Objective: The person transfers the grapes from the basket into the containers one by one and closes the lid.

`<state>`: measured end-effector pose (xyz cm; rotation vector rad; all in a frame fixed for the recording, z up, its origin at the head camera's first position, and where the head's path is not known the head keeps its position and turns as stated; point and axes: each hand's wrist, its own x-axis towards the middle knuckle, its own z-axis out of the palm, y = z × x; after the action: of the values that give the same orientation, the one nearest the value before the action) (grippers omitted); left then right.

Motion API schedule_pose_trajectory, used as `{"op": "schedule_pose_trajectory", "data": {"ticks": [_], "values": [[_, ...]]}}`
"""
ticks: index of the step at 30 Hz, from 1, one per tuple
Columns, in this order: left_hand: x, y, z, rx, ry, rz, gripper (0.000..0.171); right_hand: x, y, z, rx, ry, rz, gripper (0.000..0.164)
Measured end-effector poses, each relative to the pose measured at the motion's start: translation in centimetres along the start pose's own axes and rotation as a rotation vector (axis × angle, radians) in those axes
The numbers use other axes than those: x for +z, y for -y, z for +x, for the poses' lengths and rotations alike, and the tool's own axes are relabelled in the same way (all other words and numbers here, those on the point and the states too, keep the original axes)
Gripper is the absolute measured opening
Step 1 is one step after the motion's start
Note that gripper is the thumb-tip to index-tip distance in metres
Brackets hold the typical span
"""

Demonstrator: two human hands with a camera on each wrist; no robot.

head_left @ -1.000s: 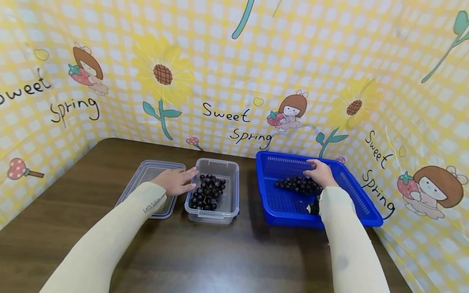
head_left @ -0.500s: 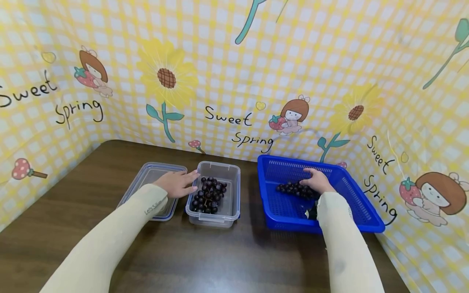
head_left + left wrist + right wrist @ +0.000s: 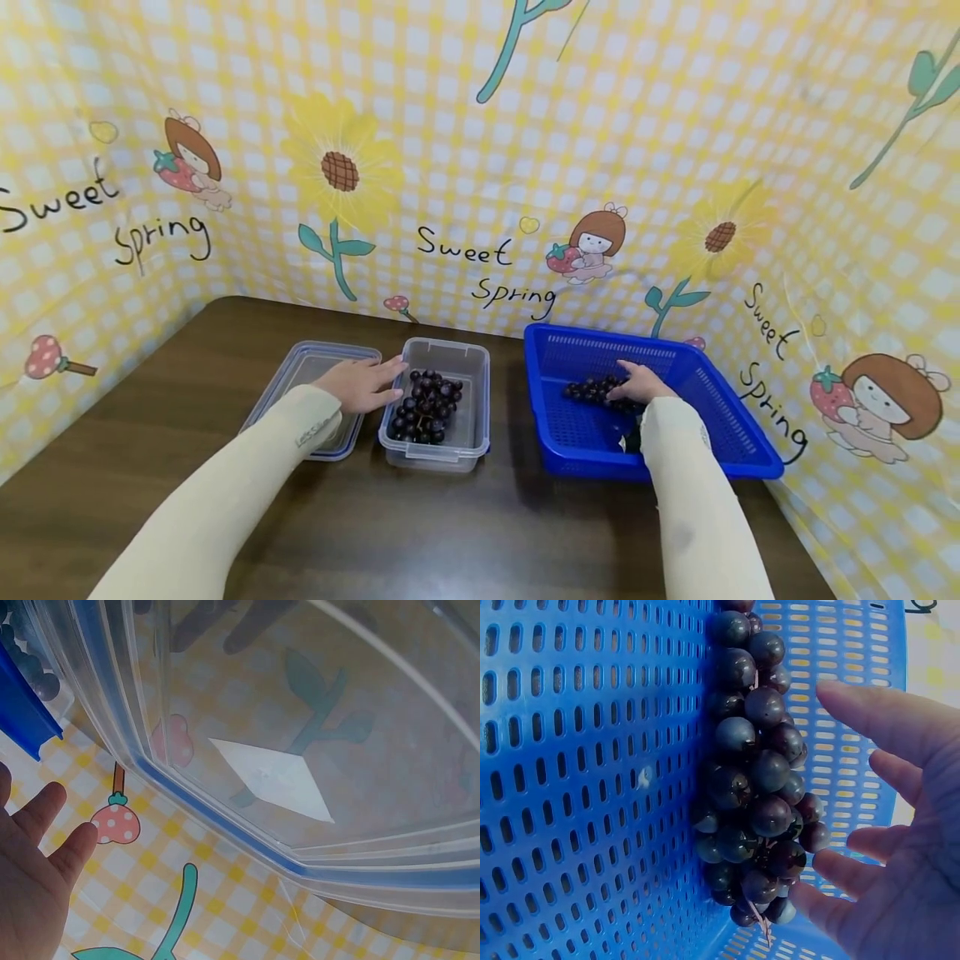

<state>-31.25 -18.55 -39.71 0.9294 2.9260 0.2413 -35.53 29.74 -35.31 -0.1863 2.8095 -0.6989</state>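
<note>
In the head view, my left hand (image 3: 360,386) lies with straight fingers at the left rim of a clear plastic food container (image 3: 474,437). A bunch of dark grapes (image 3: 426,408) sits inside that container. On the right, my right hand (image 3: 641,386) reaches into a blue perforated basket (image 3: 581,460), over another bunch of dark grapes (image 3: 588,389). The right wrist view shows the hand's thumb and fingers spread beside this bunch (image 3: 757,772), not curled round it. Whether the lowest fingertip touches a grape, I cannot tell.
A clear lid (image 3: 303,367) with a blue seal lies flat left of the container, partly under my left forearm. Brown tabletop (image 3: 442,533) stretches in front. A yellow checked cloth (image 3: 450,167) with printed flowers stands as a wall behind and at both sides.
My right hand has moved slightly left and lower over the grapes in the basket. The left hand stays at the container's rim. The head view has tilted up a little.
</note>
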Motion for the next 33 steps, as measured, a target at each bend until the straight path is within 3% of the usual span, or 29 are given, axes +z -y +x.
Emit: {"op": "schedule_pose_trajectory", "data": {"ticks": [9,20,28,31,33], "values": [[0.2,-0.1,-1.3,-0.007,-0.006,-0.021,0.063,1.5,-0.5,2.1,0.030,0.042,-0.057,0.078],[0.3,0.1,-0.4,-0.006,0.006,0.007,0.063,1.2,-0.9,2.5,0.098,0.064,-0.052,0.082],[0.2,0.0,-0.1,0.010,-0.002,0.001,0.063,1.7,-6.5,6.6,0.158,0.084,-0.104,0.095],[0.0,-0.2,-0.1,0.017,-0.010,-0.007,0.062,1.5,-5.6,5.6,0.204,0.080,-0.144,0.095],[-0.1,-0.4,-0.1,0.013,-0.007,-0.012,0.061,1.1,-3.6,3.8,0.256,0.074,-0.157,0.094]]}}
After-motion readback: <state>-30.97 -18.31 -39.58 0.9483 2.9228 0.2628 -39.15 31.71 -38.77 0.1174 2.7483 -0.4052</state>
